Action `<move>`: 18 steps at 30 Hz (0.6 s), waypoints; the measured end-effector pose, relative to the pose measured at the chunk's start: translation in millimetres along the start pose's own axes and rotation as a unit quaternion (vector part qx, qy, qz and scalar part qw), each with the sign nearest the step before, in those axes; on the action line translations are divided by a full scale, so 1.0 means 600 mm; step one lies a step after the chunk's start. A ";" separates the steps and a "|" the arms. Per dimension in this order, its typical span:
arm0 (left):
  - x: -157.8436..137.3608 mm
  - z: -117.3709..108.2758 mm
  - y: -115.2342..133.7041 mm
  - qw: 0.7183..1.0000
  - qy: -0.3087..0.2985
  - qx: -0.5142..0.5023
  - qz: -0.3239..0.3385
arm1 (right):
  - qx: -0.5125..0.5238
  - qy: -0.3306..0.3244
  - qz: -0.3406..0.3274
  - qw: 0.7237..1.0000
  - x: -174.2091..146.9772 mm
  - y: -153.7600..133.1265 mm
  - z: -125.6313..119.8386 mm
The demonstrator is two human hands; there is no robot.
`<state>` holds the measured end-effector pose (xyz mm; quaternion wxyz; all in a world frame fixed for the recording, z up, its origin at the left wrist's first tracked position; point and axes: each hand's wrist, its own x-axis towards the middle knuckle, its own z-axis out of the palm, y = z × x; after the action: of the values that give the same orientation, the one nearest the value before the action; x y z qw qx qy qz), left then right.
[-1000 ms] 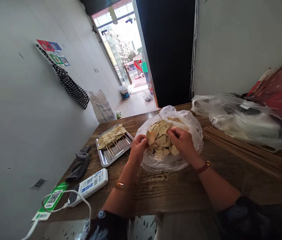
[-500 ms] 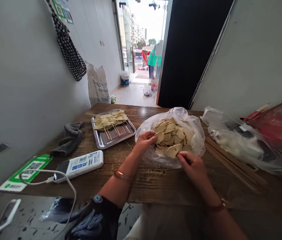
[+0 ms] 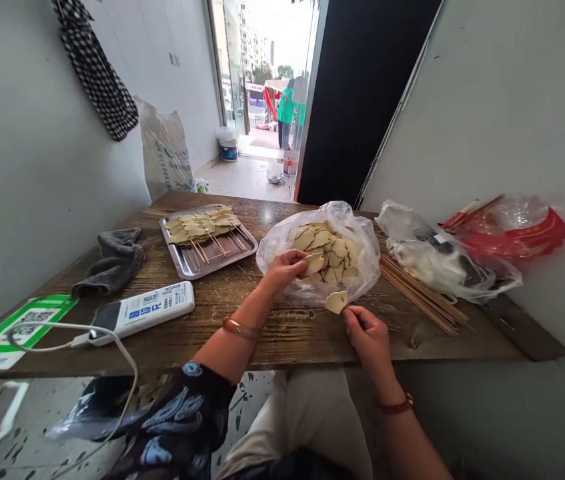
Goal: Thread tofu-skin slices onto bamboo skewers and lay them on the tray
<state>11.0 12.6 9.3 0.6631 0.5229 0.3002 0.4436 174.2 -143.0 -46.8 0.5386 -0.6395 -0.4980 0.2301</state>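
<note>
My left hand [image 3: 285,272] pinches a thin, pale yellowish slice [image 3: 315,263] above the near left part of a clear plastic bag [image 3: 365,233]. A heap of similar slices [image 3: 332,243] fills the bag's open mouth. Lower and to the right, my right hand [image 3: 369,331] is closed, with a single slice [image 3: 335,303] at its fingertips just in front of the bag. A small dark mark shows on that slice; whether a stick runs through it, I cannot tell. Skewered slices [image 3: 202,225] lie in rows on a metal tray [image 3: 195,270] to the left.
Bare wooden sticks [image 3: 419,293] lie right of the bag, beside plastic bags [image 3: 437,257] and red packaging [image 3: 517,233]. At left are a grey cloth [image 3: 112,260], a white cabled device [image 3: 152,310] and a green QR-code card [image 3: 17,330]. Beyond the doorway stands a person in green [image 3: 286,110].
My right hand has drawn its slice toward me, away from the heap and past the bag's near edge. My left hand stays over the bag with its slice. The whole view has shifted.
</note>
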 end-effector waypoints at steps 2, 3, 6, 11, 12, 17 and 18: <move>-0.018 0.005 -0.003 1.000 -0.003 0.011 -0.006 | 0.010 -0.011 -0.006 1.000 -0.010 -0.004 -0.001; -0.030 0.006 -0.006 1.000 -0.004 0.015 -0.010 | 0.007 -0.018 -0.014 1.000 -0.018 -0.009 -0.002; -0.077 -0.001 -0.016 0.999 0.013 0.014 -0.028 | -0.031 -0.034 -0.052 0.998 -0.051 -0.025 -0.006; -0.139 -0.025 -0.037 0.998 0.049 0.011 -0.036 | -0.076 -0.064 -0.101 0.990 -0.102 -0.038 -0.011; -0.144 -0.029 -0.041 0.998 0.055 0.007 -0.035 | -0.079 -0.072 -0.108 0.988 -0.107 -0.037 -0.011; -0.150 -0.037 -0.053 0.997 0.063 -0.015 -0.029 | -0.100 -0.099 -0.135 0.981 -0.115 -0.027 -0.008; -0.150 -0.036 -0.053 0.998 0.059 -0.013 -0.029 | -0.102 -0.103 -0.140 0.980 -0.116 -0.025 -0.007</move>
<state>-37.3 -61.0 -33.2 0.6636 0.4779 0.3478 0.4586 144.4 -207.7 -48.8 0.4434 -0.5878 -0.6561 0.1654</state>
